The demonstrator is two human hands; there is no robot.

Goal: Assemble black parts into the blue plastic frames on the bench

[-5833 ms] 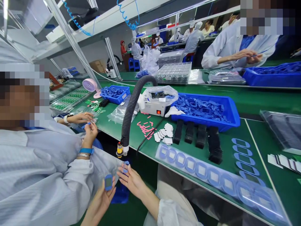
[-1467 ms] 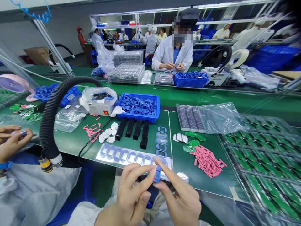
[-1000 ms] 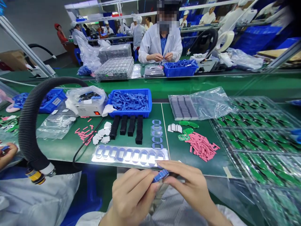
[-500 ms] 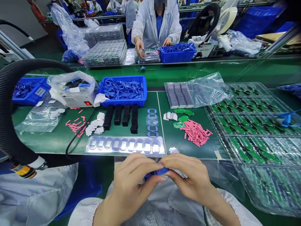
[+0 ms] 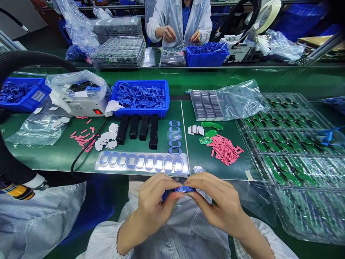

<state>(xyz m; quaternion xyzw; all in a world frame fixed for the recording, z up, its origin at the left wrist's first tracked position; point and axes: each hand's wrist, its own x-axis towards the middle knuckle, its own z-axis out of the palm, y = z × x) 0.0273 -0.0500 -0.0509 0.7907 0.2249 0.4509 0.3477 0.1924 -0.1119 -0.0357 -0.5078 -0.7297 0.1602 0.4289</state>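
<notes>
Between my two hands, just in front of the table's near edge, is a small blue plastic part (image 5: 184,189), seen edge-on. My left hand (image 5: 153,201) pinches its left end between thumb and fingers. The right end is gripped the same way by my right hand (image 5: 219,199). My fingers cover most of the part, so its full shape is hidden. Just beyond my hands lies a clear strip of oval lens covers (image 5: 140,162). A short column of similar covers (image 5: 174,137) runs away from it.
Behind stand a blue bin of blue plastic parts (image 5: 140,97) and black stacked pieces (image 5: 153,131). Pink strips (image 5: 226,149) lie right of centre, near a bagged stack (image 5: 206,105). Trays of green circuit boards (image 5: 291,144) fill the right. A black hose (image 5: 16,151) arches at left. A co-worker (image 5: 180,25) sits opposite.
Both hands still hold the blue part, which has turned slightly and shows more of its edge. My left hand has shifted a little right. The co-worker's hand has lifted off the stack opposite.
</notes>
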